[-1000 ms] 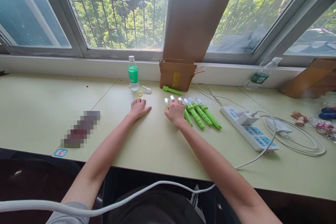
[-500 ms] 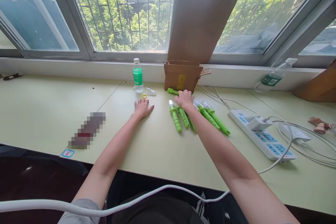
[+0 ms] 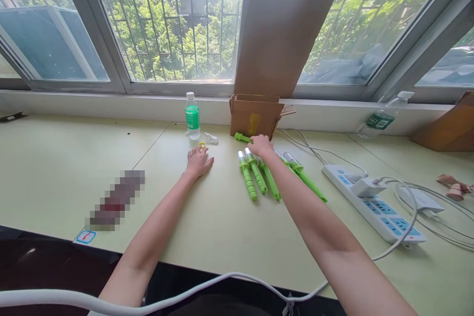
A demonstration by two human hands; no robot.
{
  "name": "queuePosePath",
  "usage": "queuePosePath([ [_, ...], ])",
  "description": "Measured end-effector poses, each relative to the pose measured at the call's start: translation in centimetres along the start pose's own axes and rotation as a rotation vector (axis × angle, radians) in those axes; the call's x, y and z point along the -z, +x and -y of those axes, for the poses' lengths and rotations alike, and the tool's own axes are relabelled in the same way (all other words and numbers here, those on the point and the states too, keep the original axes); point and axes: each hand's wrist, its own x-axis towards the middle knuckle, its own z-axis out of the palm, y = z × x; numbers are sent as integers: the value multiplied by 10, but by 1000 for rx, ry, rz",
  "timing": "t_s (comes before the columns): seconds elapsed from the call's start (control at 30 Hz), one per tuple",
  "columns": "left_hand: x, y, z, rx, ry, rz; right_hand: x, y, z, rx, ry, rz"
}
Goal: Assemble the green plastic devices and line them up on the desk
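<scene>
My right hand (image 3: 261,145) reaches to the front of the cardboard box, its fingers closed around a green stick (image 3: 241,137). That stick lies crosswise, its knobbed end poking out to the left; the rest is hidden under the hand. Below the hand, several more green sticks with clear tips lie side by side, among them a ribbed one (image 3: 248,181) at the left end of the row. My forearm covers part of the row. My left hand (image 3: 199,162) rests flat on the table with fingers spread, just short of a yellow ring (image 3: 202,145).
A water bottle (image 3: 192,117) and a small clear plastic piece (image 3: 211,138) stand beyond my left hand. The cardboard box (image 3: 255,116) is against the sill. To the right lie a power strip (image 3: 370,202) with cables and another bottle (image 3: 381,119). A white cable (image 3: 229,276) crosses in front.
The view has tilted, so the table sits lower in the picture. Slightly more of the green row shows beside my right forearm. Both hands stay at nearly the same places.
</scene>
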Motion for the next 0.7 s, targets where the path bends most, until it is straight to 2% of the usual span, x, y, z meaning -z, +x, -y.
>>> queuePosePath([
  [0.2, 1, 1, -1, -8, 23, 64, -2, 23, -5, 64, 46, 82],
  [0.37, 3, -1, -2, -28, 33, 67, -13, 37, -12, 90, 80, 132],
  [0.7, 1, 3, -3, 24, 21, 57, -27, 46, -11, -16, 15, 21],
])
